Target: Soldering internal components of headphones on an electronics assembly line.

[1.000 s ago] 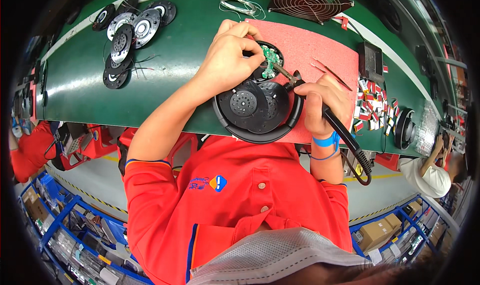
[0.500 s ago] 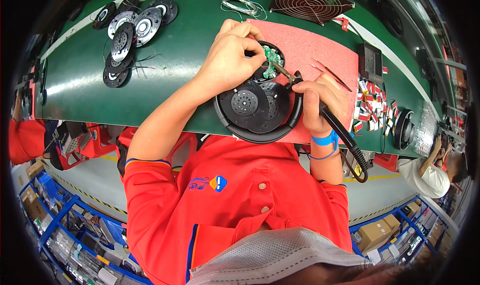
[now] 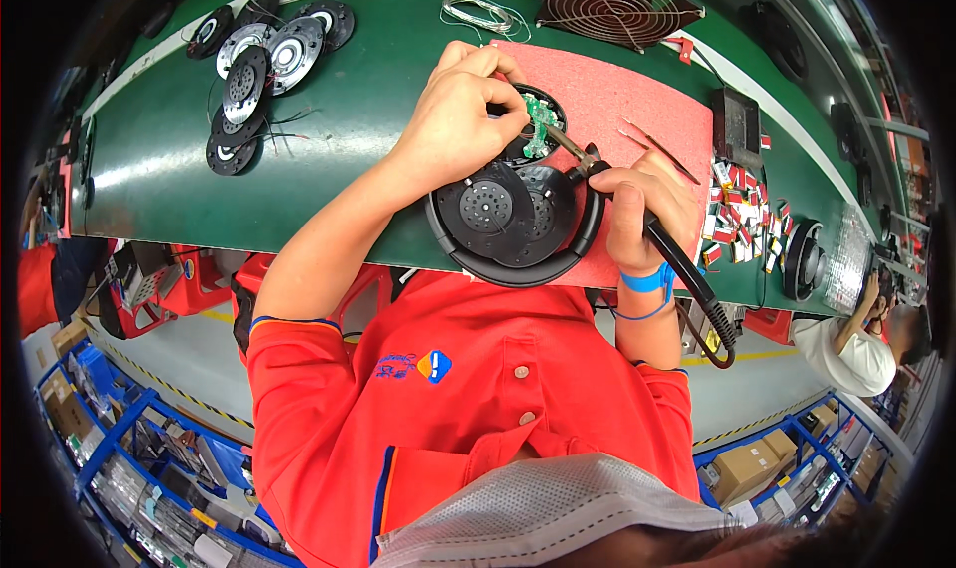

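Note:
A black headphone [image 3: 520, 273] lies on the pink mat [image 3: 597, 75], its far ear cup opened to show a green circuit board [image 3: 539, 142]. My left hand [image 3: 460, 115] is closed over the cup's left side, thumb and fingertips pinched at the board; what they hold is hidden. In my right hand [image 3: 645, 205] is a soldering iron [image 3: 681, 261], gripped like a pen, with its metal tip reaching onto the board. Two black speaker discs with perforated centres, including the left disc [image 3: 486, 206], sit within the headband, nearer to me.
Loose speaker discs [image 3: 296, 54] with thin wires lie at the far left. Solder wire [image 3: 482, 13] is coiled behind my left hand, beside a fan with a round grille [image 3: 619, 10]. Tweezers [image 3: 662, 150], a black box [image 3: 736, 127] and many small red-white batteries [image 3: 742, 215] occupy the right.
My right hand and the soldering iron's handle have shifted very slightly right. The left hand stays pinched at the board, and the headphone has not visibly moved.

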### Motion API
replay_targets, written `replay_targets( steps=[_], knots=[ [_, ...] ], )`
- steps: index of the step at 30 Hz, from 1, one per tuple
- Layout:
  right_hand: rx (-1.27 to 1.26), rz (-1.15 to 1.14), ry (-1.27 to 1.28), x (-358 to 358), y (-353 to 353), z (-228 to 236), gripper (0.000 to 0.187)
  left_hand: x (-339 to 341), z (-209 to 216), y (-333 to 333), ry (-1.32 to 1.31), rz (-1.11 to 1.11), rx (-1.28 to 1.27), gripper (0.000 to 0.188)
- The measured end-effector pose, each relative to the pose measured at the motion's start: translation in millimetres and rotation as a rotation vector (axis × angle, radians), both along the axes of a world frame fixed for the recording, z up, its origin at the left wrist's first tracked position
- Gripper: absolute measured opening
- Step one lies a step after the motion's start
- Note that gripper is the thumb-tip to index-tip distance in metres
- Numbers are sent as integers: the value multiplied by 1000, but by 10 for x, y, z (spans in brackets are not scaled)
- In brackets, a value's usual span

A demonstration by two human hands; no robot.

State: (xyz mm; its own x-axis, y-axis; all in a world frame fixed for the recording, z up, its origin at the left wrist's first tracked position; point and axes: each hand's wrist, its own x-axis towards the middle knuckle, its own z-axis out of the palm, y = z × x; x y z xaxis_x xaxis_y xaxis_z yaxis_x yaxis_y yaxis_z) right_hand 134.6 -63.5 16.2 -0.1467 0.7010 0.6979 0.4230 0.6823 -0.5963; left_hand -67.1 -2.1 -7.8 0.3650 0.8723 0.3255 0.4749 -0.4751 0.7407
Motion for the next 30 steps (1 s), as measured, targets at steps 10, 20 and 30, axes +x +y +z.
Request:
replay_targets(
  steps=[10, 20, 30],
  knots=[
    [-11, -1, -3, -3, 5, 8, 8, -32, 15, 19, 6, -37, -110, 9],
    [-50, -4, -81, -16, -17, 39, 20, -35, 22, 16, 23, -41, -110, 9],
    [-43, 3, -76, -27, -1, 15, 15, -23, 18, 10, 28, -37, -40, 9]
  ],
)
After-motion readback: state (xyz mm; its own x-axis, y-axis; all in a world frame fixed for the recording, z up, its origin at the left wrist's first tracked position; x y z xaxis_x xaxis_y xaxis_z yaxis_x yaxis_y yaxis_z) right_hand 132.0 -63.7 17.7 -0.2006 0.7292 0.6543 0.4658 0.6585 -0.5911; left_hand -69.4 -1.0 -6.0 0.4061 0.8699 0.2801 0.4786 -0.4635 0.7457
